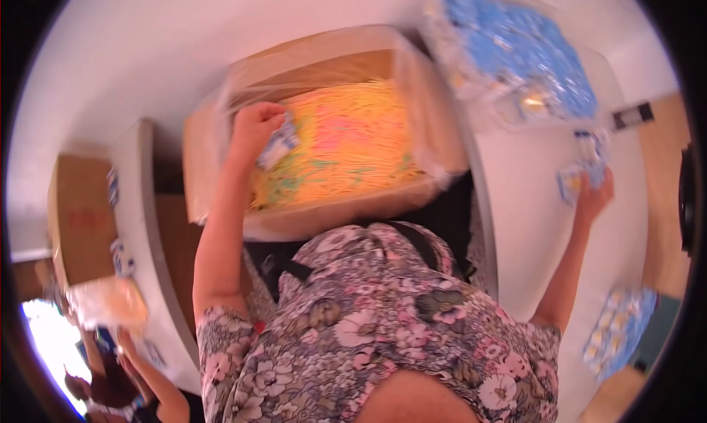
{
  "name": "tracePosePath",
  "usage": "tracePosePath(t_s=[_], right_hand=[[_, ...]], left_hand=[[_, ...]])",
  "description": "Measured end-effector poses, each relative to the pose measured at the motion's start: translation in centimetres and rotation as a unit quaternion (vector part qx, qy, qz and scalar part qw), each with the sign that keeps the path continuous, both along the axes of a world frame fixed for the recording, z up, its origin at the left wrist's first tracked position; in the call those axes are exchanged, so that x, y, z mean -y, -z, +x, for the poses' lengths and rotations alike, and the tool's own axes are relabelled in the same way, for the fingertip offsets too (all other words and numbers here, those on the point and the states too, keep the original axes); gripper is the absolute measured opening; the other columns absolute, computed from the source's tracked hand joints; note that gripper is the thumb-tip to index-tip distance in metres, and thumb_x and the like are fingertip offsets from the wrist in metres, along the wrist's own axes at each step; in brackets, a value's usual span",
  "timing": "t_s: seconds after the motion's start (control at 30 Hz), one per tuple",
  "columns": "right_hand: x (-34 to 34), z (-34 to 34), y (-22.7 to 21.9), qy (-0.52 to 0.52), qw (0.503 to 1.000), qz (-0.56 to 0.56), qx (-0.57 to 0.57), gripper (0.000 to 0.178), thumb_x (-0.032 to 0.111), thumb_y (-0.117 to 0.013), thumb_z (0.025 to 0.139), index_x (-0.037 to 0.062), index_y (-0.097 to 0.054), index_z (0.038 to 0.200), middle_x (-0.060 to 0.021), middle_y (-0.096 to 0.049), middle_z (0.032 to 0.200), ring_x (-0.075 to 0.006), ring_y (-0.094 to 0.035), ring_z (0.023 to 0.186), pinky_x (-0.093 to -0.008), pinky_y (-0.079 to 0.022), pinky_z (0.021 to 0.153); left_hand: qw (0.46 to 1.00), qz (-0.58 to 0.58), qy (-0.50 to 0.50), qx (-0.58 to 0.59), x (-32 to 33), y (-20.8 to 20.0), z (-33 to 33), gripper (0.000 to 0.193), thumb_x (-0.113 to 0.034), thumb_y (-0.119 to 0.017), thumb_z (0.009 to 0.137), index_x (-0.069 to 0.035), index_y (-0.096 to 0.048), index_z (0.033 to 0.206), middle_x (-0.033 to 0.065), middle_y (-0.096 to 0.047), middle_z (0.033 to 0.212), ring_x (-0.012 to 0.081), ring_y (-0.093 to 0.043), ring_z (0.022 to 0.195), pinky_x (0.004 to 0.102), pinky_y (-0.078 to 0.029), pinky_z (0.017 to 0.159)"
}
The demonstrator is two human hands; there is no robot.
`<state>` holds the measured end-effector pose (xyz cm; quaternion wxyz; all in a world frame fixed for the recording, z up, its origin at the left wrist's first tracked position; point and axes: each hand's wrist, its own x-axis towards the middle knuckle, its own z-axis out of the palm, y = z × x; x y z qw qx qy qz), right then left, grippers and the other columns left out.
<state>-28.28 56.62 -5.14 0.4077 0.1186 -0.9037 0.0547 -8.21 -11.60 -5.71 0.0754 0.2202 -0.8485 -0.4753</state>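
Note:
A cardboard box [331, 220] lined with clear plastic stands in front of me. It holds many thin yellow, orange, pink and green strands or sticks [353, 128]. Over its left side, my left hand [258, 125] is closed on a small blue-and-white packet [278, 145], which hangs down from the fingers. Far to the right, my right hand [598, 193] is low at the white table, its fingers closed on another small blue-and-white packet [569, 184]. A further blue-and-white packet [591, 146] lies just beyond those fingers.
A clear tray [508, 117] with many blue packets lies at the back right. A dark label-like strip [633, 117] sits at the table's edge. More packets [621, 333] lie at lower right. On the left are a cardboard carton [87, 217] and another person's arms [151, 375].

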Motion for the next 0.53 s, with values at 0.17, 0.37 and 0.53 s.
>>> tracePosePath(t_s=[0.17,0.37,0.53], right_hand=[[5.1,2.7,-0.5,-0.041,0.998,-0.038,0.009,0.045,0.018,-0.067,0.083,-0.0024,-0.053,0.12,-0.019,-0.048,0.13,-0.0333,-0.044,0.12,-0.0422,-0.035,0.1],[8.4,5.3,-2.1,-0.088,0.995,-0.048,0.031,0.037,0.011,-0.061,0.086,0.0014,-0.053,0.121,-0.0145,-0.046,0.133,-0.0317,-0.042,0.121,-0.0411,-0.033,0.101],[11.0,6.1,-3.6,-0.103,0.994,-0.028,0.04,0.038,0.009,-0.059,0.088,0.0026,-0.052,0.124,-0.0132,-0.044,0.135,-0.029,-0.041,0.124,-0.0381,-0.033,0.104]], left_hand=[[0.909,-0.384,0.041,0.158,2.2,3.5,1.6,0.044,-0.028,-0.077,0.067,-0.002,-0.061,0.099,0.016,-0.065,0.095,0.0298,-0.062,0.088,0.0384,-0.05,0.075],[0.9,-0.369,-0.057,0.224,2.6,6.7,0.1,0.057,-0.035,-0.075,0.07,-0.009,-0.05,0.113,0.0145,-0.059,0.111,0.0346,-0.052,0.108,0.049,-0.039,0.09],[0.886,-0.389,-0.075,0.242,3.3,7.9,-0.6,0.055,-0.038,-0.072,0.073,-0.012,-0.048,0.116,0.0144,-0.052,0.125,0.0341,-0.047,0.115,0.0539,-0.034,0.092]])
